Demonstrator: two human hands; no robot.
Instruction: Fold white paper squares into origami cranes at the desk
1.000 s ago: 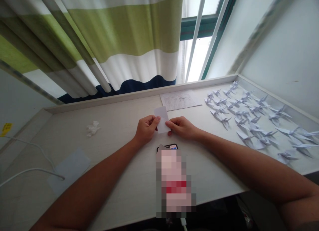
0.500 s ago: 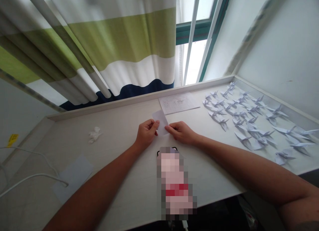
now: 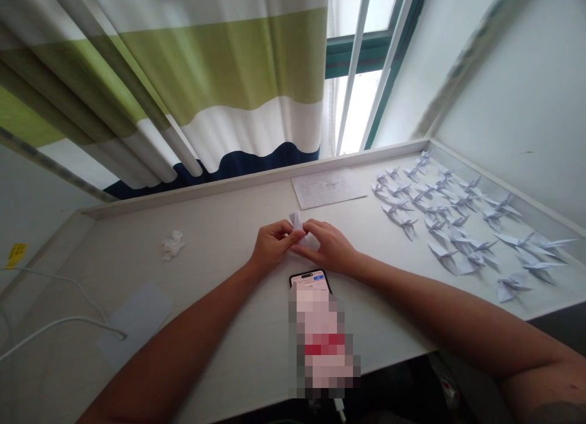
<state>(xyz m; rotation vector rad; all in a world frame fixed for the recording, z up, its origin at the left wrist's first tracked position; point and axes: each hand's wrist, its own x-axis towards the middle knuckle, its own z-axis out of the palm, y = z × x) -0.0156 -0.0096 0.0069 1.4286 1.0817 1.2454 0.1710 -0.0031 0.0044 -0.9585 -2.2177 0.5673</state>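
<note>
A small white paper piece point(image 3: 298, 222) is pinched between both hands over the middle of the white desk point(image 3: 220, 241). My left hand point(image 3: 271, 244) grips its left side with closed fingers. My right hand point(image 3: 326, 246) closes over its right side and covers most of it; only a folded tip shows above the fingers. A phone point(image 3: 312, 279) lies on the desk just below the hands.
Several folded paper cranes point(image 3: 451, 219) cover the desk's right side. A printed sheet point(image 3: 327, 188) lies behind the hands, a crumpled paper scrap point(image 3: 173, 243) to the left, a blank paper square point(image 3: 135, 319) and white cables point(image 3: 55, 326) at the near left. A striped curtain point(image 3: 183, 88) hangs behind.
The flat paper rectangle held upright between my hands has been folded down. My right hand moved left over it, and both hands now meet.
</note>
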